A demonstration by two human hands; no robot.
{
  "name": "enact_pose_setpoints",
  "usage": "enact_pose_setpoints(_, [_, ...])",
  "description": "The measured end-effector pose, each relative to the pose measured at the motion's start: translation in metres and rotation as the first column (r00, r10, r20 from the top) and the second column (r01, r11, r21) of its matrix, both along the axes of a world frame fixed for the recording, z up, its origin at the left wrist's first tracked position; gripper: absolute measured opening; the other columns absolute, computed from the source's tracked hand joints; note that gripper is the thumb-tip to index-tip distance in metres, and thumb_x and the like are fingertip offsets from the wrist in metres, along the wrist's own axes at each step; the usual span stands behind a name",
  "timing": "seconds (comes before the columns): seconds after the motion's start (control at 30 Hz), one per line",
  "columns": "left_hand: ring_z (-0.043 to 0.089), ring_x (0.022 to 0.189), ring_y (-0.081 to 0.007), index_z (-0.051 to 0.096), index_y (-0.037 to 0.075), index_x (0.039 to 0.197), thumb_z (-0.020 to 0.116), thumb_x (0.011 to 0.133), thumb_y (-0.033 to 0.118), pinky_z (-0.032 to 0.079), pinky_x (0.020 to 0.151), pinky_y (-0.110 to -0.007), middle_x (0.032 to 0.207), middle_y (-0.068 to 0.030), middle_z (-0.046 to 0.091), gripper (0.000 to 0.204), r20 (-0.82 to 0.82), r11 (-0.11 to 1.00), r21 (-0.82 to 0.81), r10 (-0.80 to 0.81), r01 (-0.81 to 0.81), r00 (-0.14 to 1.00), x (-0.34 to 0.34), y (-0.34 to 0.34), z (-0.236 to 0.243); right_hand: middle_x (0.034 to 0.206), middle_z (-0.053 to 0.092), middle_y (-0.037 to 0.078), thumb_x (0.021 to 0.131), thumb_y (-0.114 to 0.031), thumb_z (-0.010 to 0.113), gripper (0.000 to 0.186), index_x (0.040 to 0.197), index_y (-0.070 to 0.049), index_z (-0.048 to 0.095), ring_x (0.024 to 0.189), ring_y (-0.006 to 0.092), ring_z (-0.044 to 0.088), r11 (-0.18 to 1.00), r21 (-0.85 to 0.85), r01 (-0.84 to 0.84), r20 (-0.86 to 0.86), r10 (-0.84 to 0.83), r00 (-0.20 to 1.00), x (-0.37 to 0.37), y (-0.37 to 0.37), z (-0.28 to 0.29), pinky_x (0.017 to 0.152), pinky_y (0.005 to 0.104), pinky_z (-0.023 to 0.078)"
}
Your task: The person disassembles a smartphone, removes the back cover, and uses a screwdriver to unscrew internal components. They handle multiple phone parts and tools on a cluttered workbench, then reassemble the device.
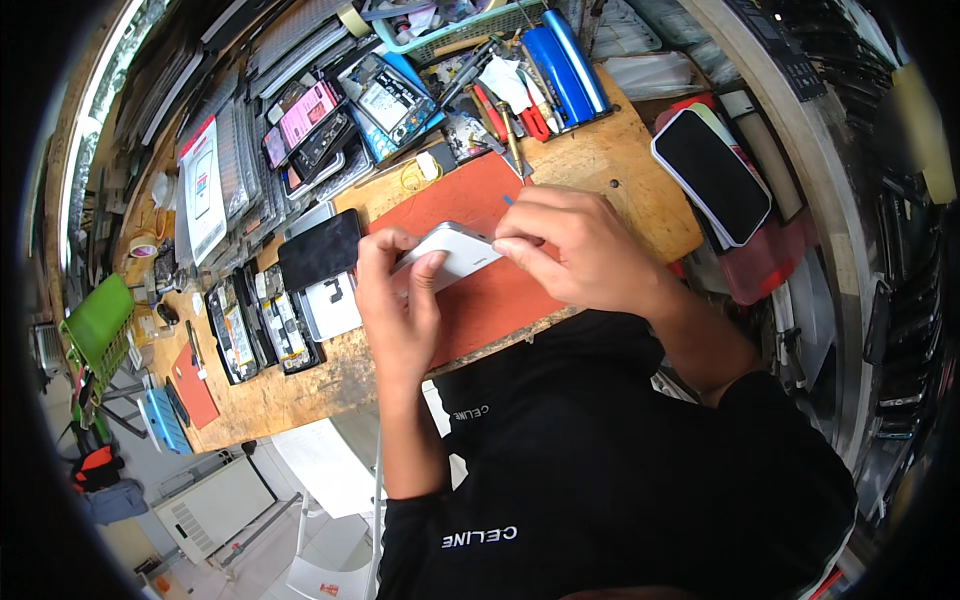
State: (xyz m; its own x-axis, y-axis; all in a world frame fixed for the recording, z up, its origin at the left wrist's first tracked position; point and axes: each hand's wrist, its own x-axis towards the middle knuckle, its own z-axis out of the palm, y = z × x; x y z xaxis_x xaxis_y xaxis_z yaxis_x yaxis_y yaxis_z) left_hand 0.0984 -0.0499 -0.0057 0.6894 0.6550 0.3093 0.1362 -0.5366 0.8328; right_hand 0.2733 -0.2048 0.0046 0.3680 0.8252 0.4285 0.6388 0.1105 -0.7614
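White smartphone (pixel 465 256) above the red mat (pixel 500 318): our left hand (pixel 398 285) clamps its nine-o'clock side; our right hand (pixel 578 240) meets its three-o'clock corner, grip unclear. Apparently we're working that edge; next calls for steadiness.

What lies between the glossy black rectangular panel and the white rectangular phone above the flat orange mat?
In the head view, the person's bare left hand lies between the black panel and the white phone, gripping the latter.

Here the white smartphone (pixel 462 255) looks smooth, the work mat (pixel 500 312) matt, the wooden workbench (pixel 350 375) rough and scuffed!
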Motion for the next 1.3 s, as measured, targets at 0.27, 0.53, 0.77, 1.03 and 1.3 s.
enact_pose_setpoints(0.27, [0.064,0.085,-0.0278,0.062,0.007,0.108,0.082,0.090,0.009,0.042,0.080,-0.041,0.095,-0.0063,0.069,0.028,-0.143,0.861,0.471,-0.141,0.193,0.980,0.009,-0.014,-0.002,0.084,0.065,0.013,0.094,-0.001,0.074,0.003,0.094,0.000,0.071,0.075,0.0323,0.066,0.999,-0.041,0.003,-0.032,-0.005,0.999,0.007,-0.030,-0.020,0.067,0.0435,0.051])
enact_pose_setpoints(0.53, [0.068,0.084,-0.0247,0.062,0.009,0.105,0.082,0.086,0.007,0.046,0.083,-0.041,0.100,-0.0049,0.075,0.027,-0.106,0.771,0.604,-0.173,0.202,0.979,0.009,-0.043,-0.017,0.083,0.064,0.011,0.090,-0.004,0.078,0.006,0.093,-0.003,0.073,0.074,0.0327,0.066,0.996,-0.079,0.043,0.061,-0.039,0.997,0.005,-0.052,-0.030,0.067,0.0444,0.052])
enact_pose_setpoints(0.77, [0.072,0.104,-0.0288,0.064,0.006,0.105,0.079,0.091,0.006,0.047,0.096,-0.044,0.110,-0.0077,0.077,0.021,-0.147,0.832,0.525,-0.117,0.178,0.982,-0.004,-0.047,-0.015,0.091,0.063,0.008,0.088,-0.006,0.077,0.012,0.099,-0.006,0.072,0.083,0.0287,0.066,0.998,-0.015,-0.065,0.249,0.066,0.966,0.005,-0.043,-0.003,0.071,0.0416,0.053])
enact_pose_setpoints(1.03, [0.072,0.120,-0.0402,0.063,0.001,0.106,0.075,0.094,-0.003,0.055,0.105,-0.050,0.123,-0.0185,0.076,0.018,-0.052,0.900,0.434,0.054,-0.026,0.997,-0.047,-0.027,-0.025,0.092,0.060,0.009,0.091,-0.012,0.075,0.011,0.090,-0.007,0.065,0.091,0.0293,0.065,0.968,-0.066,-0.240,0.272,0.249,0.930,-0.004,0.003,0.006,0.078,0.0446,0.053])
enact_pose_setpoints(1.3, [0.072,0.114,-0.0454,0.059,0.000,0.106,0.074,0.094,-0.005,0.058,0.098,-0.051,0.121,-0.0239,0.074,0.020,0.017,0.922,0.383,0.054,-0.056,0.998,-0.047,-0.028,-0.036,0.090,0.065,0.010,0.097,-0.008,0.074,0.005,0.098,-0.004,0.073,0.081,0.0275,0.065,0.970,0.071,-0.232,0.141,0.221,0.965,0.002,0.031,0.009,0.076,0.0397,0.053])
